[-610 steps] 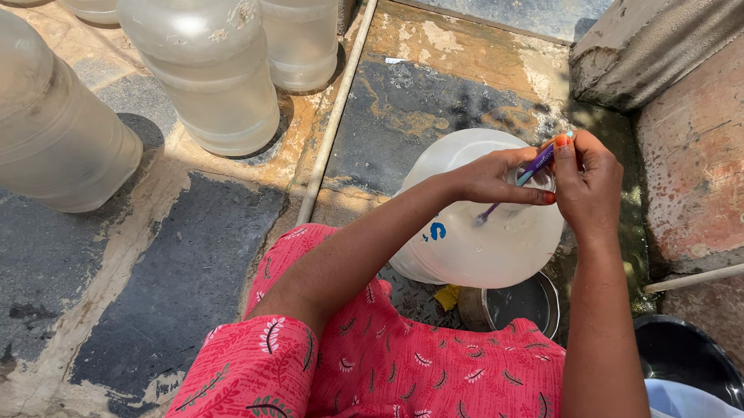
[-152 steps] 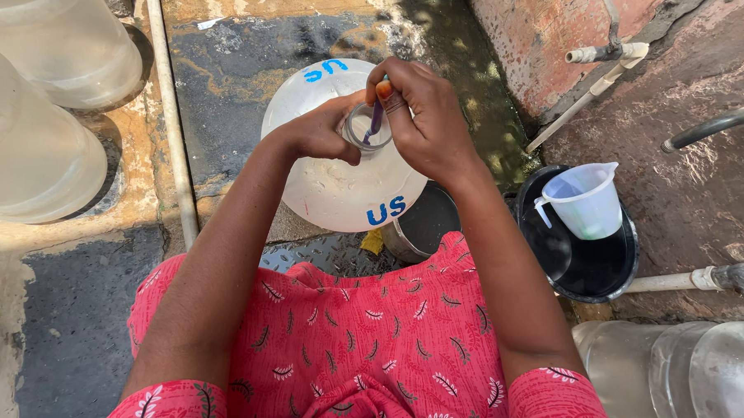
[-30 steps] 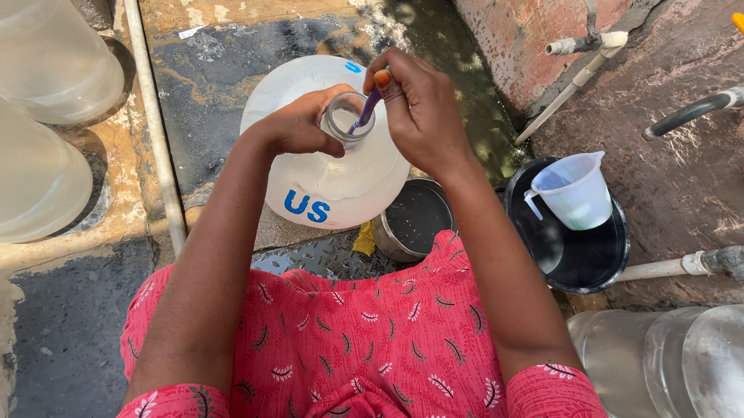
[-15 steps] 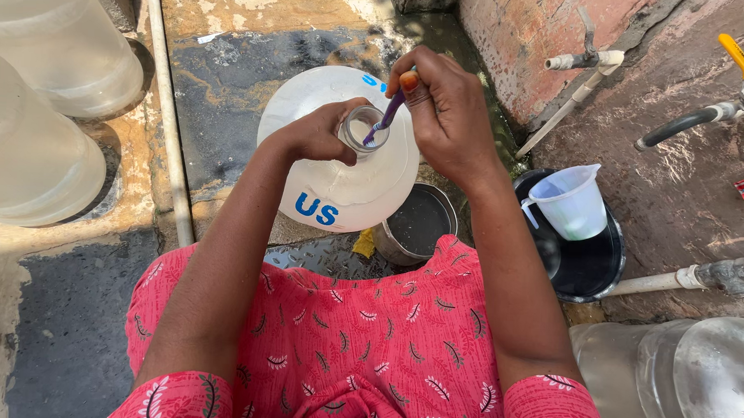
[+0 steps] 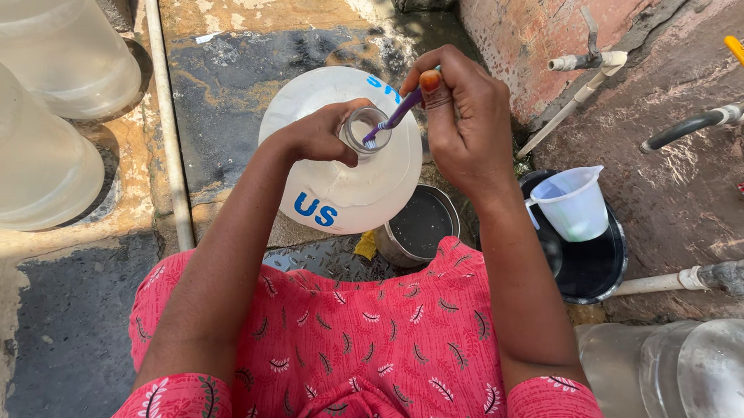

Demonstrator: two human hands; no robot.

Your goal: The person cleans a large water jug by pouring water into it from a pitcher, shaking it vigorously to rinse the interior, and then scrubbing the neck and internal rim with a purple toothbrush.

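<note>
Nearest the camera, a lap in red patterned cloth (image 5: 359, 349) fills the lower middle, both forearms reaching away from it. Just beyond the knees a small round steel pot (image 5: 418, 225) stands on the wet floor, touching the edge of a large white water jug (image 5: 341, 163) that stands upright. The left hand (image 5: 321, 133) wraps the jug's neck (image 5: 365, 131), fingers curled shut around it. The right hand (image 5: 462, 113) hovers just right of the mouth, fingers pinched together on a purple toothbrush (image 5: 397, 115) whose bristle end dips into the opening.

To the right, a white measuring jug (image 5: 574, 204) sits in a black basin (image 5: 597, 262), close beside the right forearm; clear bottles (image 5: 696, 377) crowd the lower right corner. Left of the jug a pale pipe (image 5: 165, 111) runs along the floor, with open wet stone between them. Further left stand more big translucent jugs (image 5: 38, 98). Farthest off, a reddish wall (image 5: 526, 33) carries taps, one with a yellow handle (image 5: 742, 57).
</note>
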